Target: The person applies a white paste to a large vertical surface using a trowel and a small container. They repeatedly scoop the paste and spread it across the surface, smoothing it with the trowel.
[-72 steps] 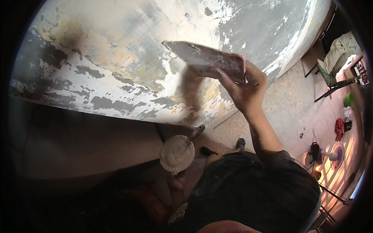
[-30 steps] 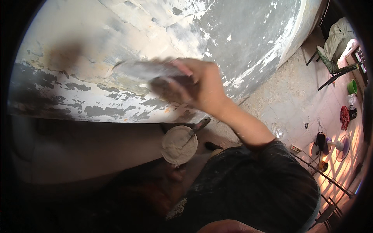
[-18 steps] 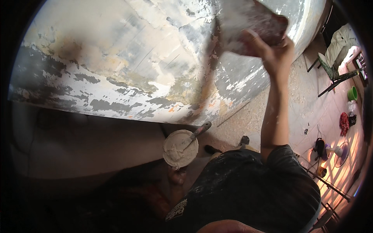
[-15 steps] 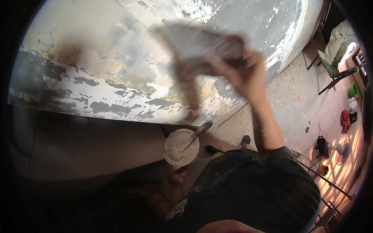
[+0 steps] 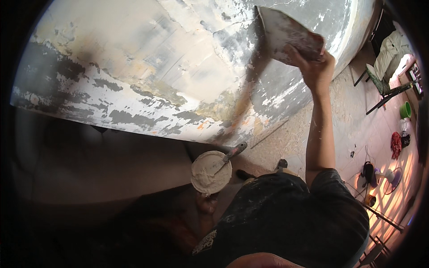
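Observation:
My right hand (image 5: 316, 71) grips a wide putty spreader (image 5: 292, 38) by its reddish back edge, its blade smeared with whitish filler. The blade's far edge is against or very near the large curved surface (image 5: 178, 58), which is patchy with cream, white and grey; contact is hard to tell. Low in the shade, my left hand (image 5: 206, 203) is closed at the underside of a round tub (image 5: 211, 175) of pale putty. A putty knife (image 5: 235, 151) leans in the tub, its dark handle sticking out over the rim.
Below the surface's lower edge lies deep shadow. Off to the right, a chair (image 5: 384, 85) with pale cloth on it, a green bucket (image 5: 405, 110), a red cloth (image 5: 396, 145) and a fan (image 5: 392, 180) with cables stand on the floor (image 5: 342, 118).
My right hand has swept the spreader up and to the right across the surface; its blur is mostly gone. The tub in my left hand has barely shifted.

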### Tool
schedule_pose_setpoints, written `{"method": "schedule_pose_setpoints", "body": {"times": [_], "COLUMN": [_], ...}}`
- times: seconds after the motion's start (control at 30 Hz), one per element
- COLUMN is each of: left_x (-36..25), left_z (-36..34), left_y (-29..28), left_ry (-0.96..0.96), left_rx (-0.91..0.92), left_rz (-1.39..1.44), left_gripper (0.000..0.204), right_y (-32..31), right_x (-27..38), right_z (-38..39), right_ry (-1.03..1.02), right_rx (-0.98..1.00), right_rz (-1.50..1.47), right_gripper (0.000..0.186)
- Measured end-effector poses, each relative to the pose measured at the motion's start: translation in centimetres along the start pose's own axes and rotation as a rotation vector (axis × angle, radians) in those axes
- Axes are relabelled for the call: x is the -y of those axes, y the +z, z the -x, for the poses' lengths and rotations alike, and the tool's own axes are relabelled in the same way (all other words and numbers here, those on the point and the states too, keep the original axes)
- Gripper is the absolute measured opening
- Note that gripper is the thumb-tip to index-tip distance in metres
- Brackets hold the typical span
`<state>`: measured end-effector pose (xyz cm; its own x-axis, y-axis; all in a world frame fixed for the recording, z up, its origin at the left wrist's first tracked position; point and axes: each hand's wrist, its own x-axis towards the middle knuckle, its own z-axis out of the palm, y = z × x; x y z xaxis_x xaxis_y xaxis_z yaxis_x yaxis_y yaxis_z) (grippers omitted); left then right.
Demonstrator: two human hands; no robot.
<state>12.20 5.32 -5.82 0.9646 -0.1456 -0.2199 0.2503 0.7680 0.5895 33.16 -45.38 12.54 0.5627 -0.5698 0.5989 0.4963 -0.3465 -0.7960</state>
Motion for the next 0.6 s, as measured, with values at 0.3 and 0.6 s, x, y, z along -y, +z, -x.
{"method": "schedule_pose_setpoints", "body": {"times": [0.3,0.6], "left_x": [-0.5,0.3], "left_z": [-0.4,0.9], "left_y": [2.0,1.3], "left_ry": [-0.056,-0.011], "left_rx": [0.025,0.021], "left_rz": [-0.111,-0.072], "left_gripper": [0.079,0.081], "right_y": [9.4,-0.1], "right_x": [7.7,2.2], "right_z": [4.5,-2.8], "right_ry": [-0.144,-0.007], "right_rx": [0.372,0.096], "right_rz": [-0.161,-0.053], "right_gripper": [0.037,0.024]}}
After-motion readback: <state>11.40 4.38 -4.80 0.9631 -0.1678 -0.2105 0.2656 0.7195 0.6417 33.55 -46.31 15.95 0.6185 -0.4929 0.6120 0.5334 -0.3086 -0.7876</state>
